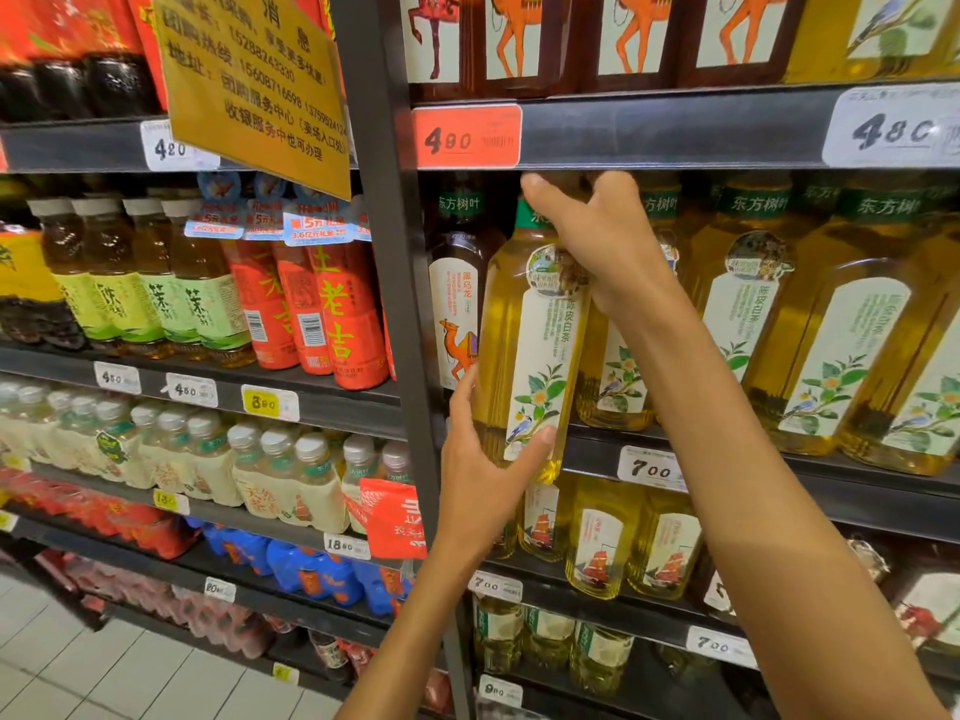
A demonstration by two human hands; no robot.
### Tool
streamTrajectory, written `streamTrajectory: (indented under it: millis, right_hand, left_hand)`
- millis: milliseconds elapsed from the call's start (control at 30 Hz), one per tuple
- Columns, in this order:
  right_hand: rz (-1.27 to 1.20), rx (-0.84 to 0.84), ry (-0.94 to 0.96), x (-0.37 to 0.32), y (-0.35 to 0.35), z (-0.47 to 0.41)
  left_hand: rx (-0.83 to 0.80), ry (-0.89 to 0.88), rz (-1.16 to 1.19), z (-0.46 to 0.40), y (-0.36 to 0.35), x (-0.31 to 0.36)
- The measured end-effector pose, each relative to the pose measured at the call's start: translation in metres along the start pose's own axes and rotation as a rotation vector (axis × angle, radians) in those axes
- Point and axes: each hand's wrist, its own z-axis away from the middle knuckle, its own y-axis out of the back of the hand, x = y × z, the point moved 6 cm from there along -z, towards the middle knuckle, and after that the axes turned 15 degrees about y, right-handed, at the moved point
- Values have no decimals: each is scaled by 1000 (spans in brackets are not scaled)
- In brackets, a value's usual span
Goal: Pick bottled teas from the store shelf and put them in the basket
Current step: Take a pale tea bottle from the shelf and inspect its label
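Note:
A tall bottle of pale yellow tea [524,350] with a white label and green cap band is tilted out in front of the shelf edge [737,478]. My right hand [602,241] grips its neck and shoulder from above. My left hand [483,470] holds its lower end, thumb across the label's bottom and fingers behind the bottle. More of the same yellow tea bottles [841,350] stand in a row on that shelf to the right. No basket is in view.
A dark oolong bottle with a camel label [457,314] stands just left of the held one, beside the black shelf upright [395,262]. Left bay holds green-label teas [156,298] and red bottles [337,314]. Smaller yellow bottles [597,543] fill lower shelves. White tile floor [104,672] lies lower left.

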Motion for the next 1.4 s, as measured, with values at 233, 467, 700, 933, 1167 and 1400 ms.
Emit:
streamTrajectory:
  millis: [233, 467, 700, 933, 1167, 1400]
  right_hand:
    - [-204, -48, -95, 12, 4, 30]
    - [-548, -1, -209, 46, 4, 82]
    - [-777, 74, -132, 40, 12, 104]
    - [-810, 352, -166, 50, 26, 130]
    - [-809, 406, -151, 48, 47, 149]
    - [-870, 339, -291, 53, 52, 167]
  left_hand:
    - [-183, 100, 284, 32, 23, -7]
    - [-380, 431, 572, 74, 32, -42]
    - [-285, 515, 817, 76, 43, -39]
    - [-149, 706, 932, 67, 52, -43]
    - [-181, 602, 837, 77, 48, -32]
    - [-95, 202, 612, 78, 56, -8]
